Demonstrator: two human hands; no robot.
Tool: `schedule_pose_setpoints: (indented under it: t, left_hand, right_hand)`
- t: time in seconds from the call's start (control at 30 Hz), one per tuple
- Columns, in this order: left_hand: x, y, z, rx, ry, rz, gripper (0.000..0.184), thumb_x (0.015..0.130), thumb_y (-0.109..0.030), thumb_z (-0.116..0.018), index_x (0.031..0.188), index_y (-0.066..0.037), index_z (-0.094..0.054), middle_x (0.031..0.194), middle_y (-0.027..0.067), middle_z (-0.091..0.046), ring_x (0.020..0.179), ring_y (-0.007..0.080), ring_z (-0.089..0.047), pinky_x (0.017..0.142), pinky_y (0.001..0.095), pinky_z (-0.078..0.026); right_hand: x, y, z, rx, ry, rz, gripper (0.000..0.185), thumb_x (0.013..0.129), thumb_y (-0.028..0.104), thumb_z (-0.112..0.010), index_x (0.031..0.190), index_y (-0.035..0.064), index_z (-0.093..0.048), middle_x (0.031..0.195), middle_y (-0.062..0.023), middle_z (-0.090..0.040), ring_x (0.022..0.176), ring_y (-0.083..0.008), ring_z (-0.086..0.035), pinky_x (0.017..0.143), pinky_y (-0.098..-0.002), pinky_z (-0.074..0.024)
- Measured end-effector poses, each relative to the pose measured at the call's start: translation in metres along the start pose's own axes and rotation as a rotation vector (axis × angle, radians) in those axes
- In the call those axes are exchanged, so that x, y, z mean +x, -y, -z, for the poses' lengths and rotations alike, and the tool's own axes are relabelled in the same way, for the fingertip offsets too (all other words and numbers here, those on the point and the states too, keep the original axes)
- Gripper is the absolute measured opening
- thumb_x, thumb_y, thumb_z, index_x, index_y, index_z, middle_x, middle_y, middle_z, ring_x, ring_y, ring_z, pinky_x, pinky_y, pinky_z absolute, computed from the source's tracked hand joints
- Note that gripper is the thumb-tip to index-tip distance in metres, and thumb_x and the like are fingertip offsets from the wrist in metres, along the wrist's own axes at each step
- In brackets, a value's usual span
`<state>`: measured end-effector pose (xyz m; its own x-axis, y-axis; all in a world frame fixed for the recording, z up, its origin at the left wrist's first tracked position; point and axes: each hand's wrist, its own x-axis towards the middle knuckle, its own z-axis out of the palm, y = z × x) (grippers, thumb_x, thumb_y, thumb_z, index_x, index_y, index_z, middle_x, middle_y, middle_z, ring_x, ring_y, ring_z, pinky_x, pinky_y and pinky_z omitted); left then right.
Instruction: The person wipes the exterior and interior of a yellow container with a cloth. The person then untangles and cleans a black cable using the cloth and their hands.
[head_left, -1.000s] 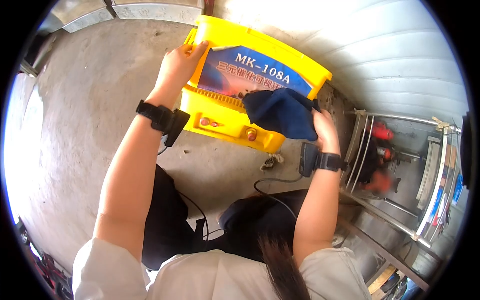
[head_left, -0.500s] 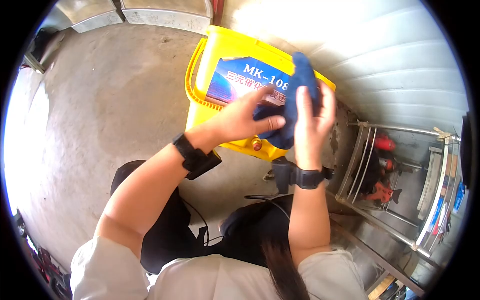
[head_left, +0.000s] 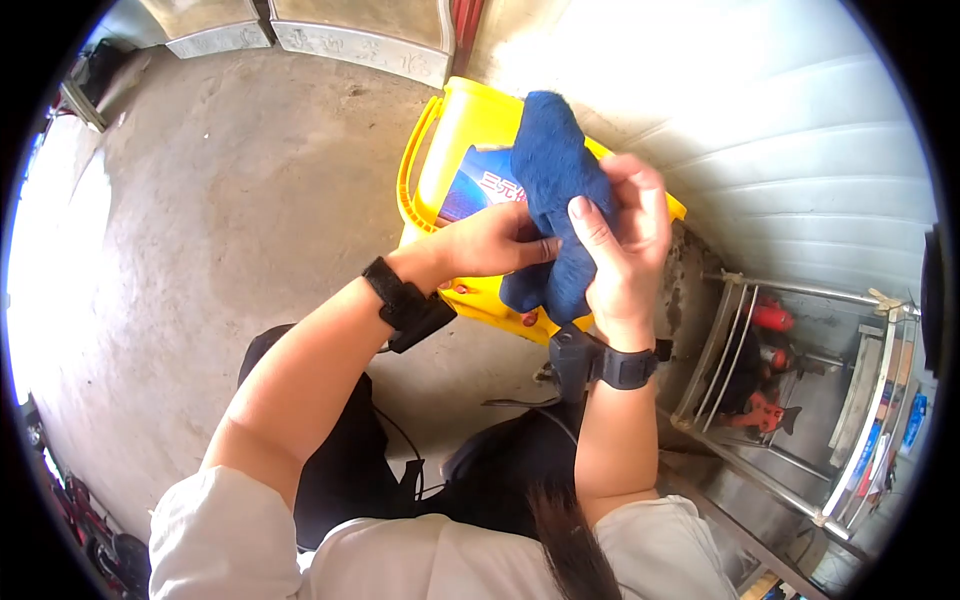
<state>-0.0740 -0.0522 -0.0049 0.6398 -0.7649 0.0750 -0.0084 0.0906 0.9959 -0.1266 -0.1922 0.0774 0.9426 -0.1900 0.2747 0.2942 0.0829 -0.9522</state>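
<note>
A bunched dark blue cloth is between my hands, above the front of the yellow plastic bucket. My left hand pinches the cloth's left side with thumb and fingers, some fingertips hidden behind it. On the other side, my right hand holds the cloth, its thumb lying along the near face and its fingers curled around the back edge. The cloth hides much of the bucket's blue printed label. A small reddish-brown fitting shows low on the bucket.
To the right stands a metal rack with red tools in it. Behind the bucket runs a pale panelled wall. Concrete floor spreads to the left, with cabinets at the back. Black straps are on both wrists.
The cloth has shifted left and turned, covering more of the label. My left hand has closed from spread fingers to a pinch on it. The bucket appears slightly lower and further right in view.
</note>
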Motion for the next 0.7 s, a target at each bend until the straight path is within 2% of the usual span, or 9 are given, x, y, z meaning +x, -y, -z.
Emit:
schedule_pose_setpoints:
  t: [0.07,0.1,0.13,0.23,0.33,0.4,0.43,0.53,0.7]
  left_hand:
    - [0.001,-0.043,0.014,0.277,0.069,0.191,0.036,0.086,-0.033,-0.073,0.108,-0.005,-0.067,0.092,0.0157,-0.07,0.082,0.0243,-0.066,0.076,0.0365,-0.051]
    - [0.003,-0.036,0.017,0.346,-0.049,0.075,0.036,0.086,-0.038,-0.072,0.098,-0.004,-0.07,0.085,0.0168,-0.069,0.076,0.0262,-0.066,0.075,0.0348,-0.051]
    - [0.005,-0.044,0.023,0.403,-0.178,0.163,0.041,0.084,-0.042,-0.072,0.101,-0.005,-0.071,0.085,0.0169,-0.069,0.076,0.0283,-0.066,0.073,0.0346,-0.052]
    - [0.002,-0.058,0.042,0.645,-0.501,0.174,0.044,0.081,-0.045,-0.074,0.1,-0.005,-0.071,0.084,0.0169,-0.069,0.078,0.0279,-0.069,0.073,0.0351,-0.054]
    - [0.003,-0.038,0.066,0.813,-0.795,0.049,0.03,0.082,-0.027,-0.074,0.1,-0.003,-0.07,0.094,0.0169,-0.069,0.083,0.0287,-0.068,0.074,0.0349,-0.054]
    - [0.008,-0.033,0.065,0.744,-0.927,-0.1,0.02,0.084,-0.015,-0.071,0.098,-0.002,-0.067,0.092,0.0162,-0.066,0.079,0.0285,-0.066,0.072,0.0361,-0.053]
    - [0.011,-0.034,0.06,0.646,-0.942,-0.06,0.017,0.085,-0.007,-0.065,0.1,-0.001,-0.063,0.095,0.016,-0.062,0.082,0.0304,-0.062,0.077,0.0383,-0.052]
    - [0.016,-0.015,0.049,0.937,-0.809,-0.264,0.021,0.085,-0.003,-0.06,0.105,-0.002,-0.061,0.101,0.0164,-0.06,0.092,0.0338,-0.058,0.086,0.0404,-0.049]
    - [0.015,-0.012,0.04,1.123,-0.707,-0.24,0.033,0.085,-0.002,-0.056,0.117,-0.006,-0.06,0.11,0.0158,-0.056,0.102,0.036,-0.053,0.092,0.0425,-0.045]
  right_hand:
    - [0.008,0.015,0.005,-0.081,-0.155,-0.08,0.05,0.083,-0.005,-0.069,0.13,0.0029,-0.053,0.105,-0.0041,-0.058,0.098,-0.0128,-0.058,0.087,-0.0245,-0.0465]
    - [0.012,0.012,0.018,-0.058,-0.259,-0.127,0.059,0.081,-0.008,-0.068,0.136,0.0036,-0.051,0.107,-0.006,-0.06,0.1,-0.0145,-0.058,0.089,-0.0259,-0.0471]
    - [0.015,0.011,0.029,0.096,-0.353,-0.177,0.055,0.08,-0.01,-0.066,0.132,0.0013,-0.054,0.108,-0.008,-0.062,0.102,-0.0158,-0.059,0.09,-0.0277,-0.0478]
    - [0.014,-0.013,0.06,-0.079,-0.585,-0.227,0.04,0.078,-0.01,-0.067,0.117,-0.004,-0.062,0.102,-0.0071,-0.063,0.095,-0.0144,-0.061,0.085,-0.0271,-0.0488]
    - [0.002,-0.037,0.038,-0.517,-0.382,-0.094,0.031,0.082,-0.007,-0.065,0.112,0.0006,-0.066,0.094,-0.0068,-0.059,0.087,-0.0161,-0.058,0.083,-0.0296,-0.0487]
    - [0.001,-0.046,0.009,-0.957,-0.189,0.321,0.04,0.078,-0.01,-0.061,0.115,0.0027,-0.064,0.108,-0.0139,-0.057,0.1,-0.0259,-0.058,0.091,-0.0389,-0.0473]
    - [0.0,-0.051,-0.002,-1.069,-0.106,0.339,0.046,0.074,-0.011,-0.061,0.118,0.0018,-0.062,0.117,-0.0171,-0.053,0.109,-0.0303,-0.053,0.096,-0.0427,-0.0434]
    - [-0.002,-0.07,-0.018,-1.225,0.108,0.281,0.06,0.066,-0.011,-0.062,0.124,-0.0013,-0.056,0.136,-0.0225,-0.047,0.13,-0.0375,-0.04,0.109,-0.0489,-0.031]
    - [0.007,-0.069,-0.013,-1.249,0.247,0.323,0.056,0.07,-0.01,-0.06,0.125,-0.0019,-0.055,0.139,-0.018,-0.049,0.131,-0.0296,-0.044,0.11,-0.0437,-0.0312]
